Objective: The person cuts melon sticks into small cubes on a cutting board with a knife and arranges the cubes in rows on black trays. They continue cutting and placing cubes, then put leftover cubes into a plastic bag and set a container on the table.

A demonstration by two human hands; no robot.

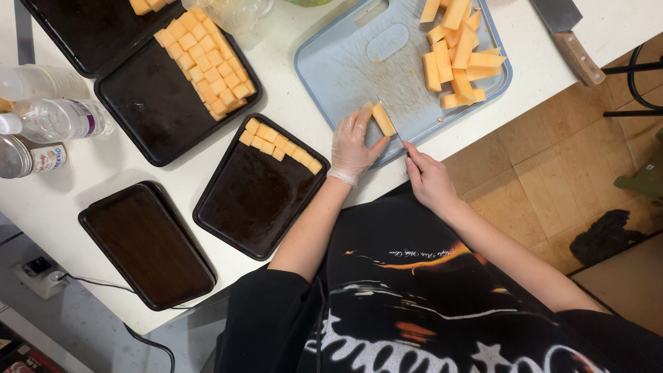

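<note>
My left hand point(353, 146), in a clear glove, holds an orange melon strip point(383, 119) on the near edge of a pale blue cutting board point(345, 65). My bare right hand point(429, 181) grips a small knife point(395, 128) whose thin blade rests against that strip. A pile of cut melon strips point(459, 55) lies on the board's far right part. Just left of my gloved hand, a black tray point(255, 200) carries a row of melon cubes point(280, 145) along its far edge.
Another black tray point(152, 110) holds rows of cubes point(207, 62); an empty dark tray point(148, 245) sits near the table edge. A cleaver point(570, 38) lies at the top right, plastic bottles point(59, 117) at the left. Tiled floor and a stool frame point(639, 79) are to the right.
</note>
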